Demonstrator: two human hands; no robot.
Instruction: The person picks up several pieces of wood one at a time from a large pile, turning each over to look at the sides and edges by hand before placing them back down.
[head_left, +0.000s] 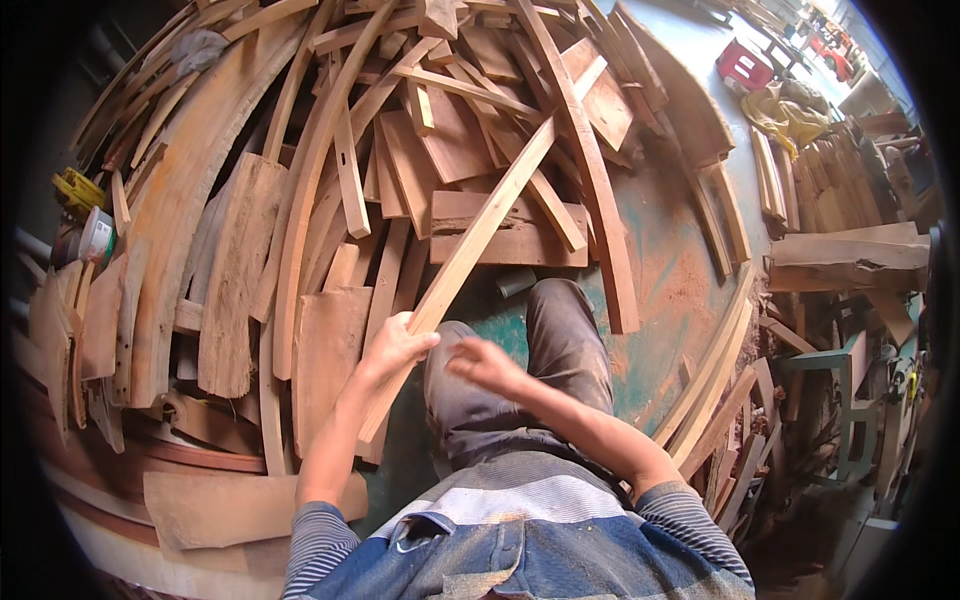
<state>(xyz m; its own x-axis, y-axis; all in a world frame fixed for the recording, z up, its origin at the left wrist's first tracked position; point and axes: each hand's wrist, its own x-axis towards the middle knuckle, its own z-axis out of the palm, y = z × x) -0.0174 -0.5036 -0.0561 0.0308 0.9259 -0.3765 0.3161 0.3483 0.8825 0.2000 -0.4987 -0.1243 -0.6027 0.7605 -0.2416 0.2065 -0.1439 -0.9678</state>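
My left hand (392, 348) is wrapped round a long, pale wooden strip (487, 222) near its lower end. The strip slants up and away to the right, its far part lying across the wood pile (490, 90). Just right of the strip, my right hand (484, 364) hovers over my knees, apart from the wood. Its fingers are somewhat blurred, loosely stretched to the left, and nothing shows in them. Beyond my knees lies a flat brown board (540, 250) with a split in it.
A curved brown beam (585, 170) juts toward me from the pile. Wide slabs (190, 230) lean on the left, beside a white tub (97, 236). On the right are pale strips (712, 375), a stacked plank (850, 258), a green metal frame (855, 375) and a red container (743, 66).
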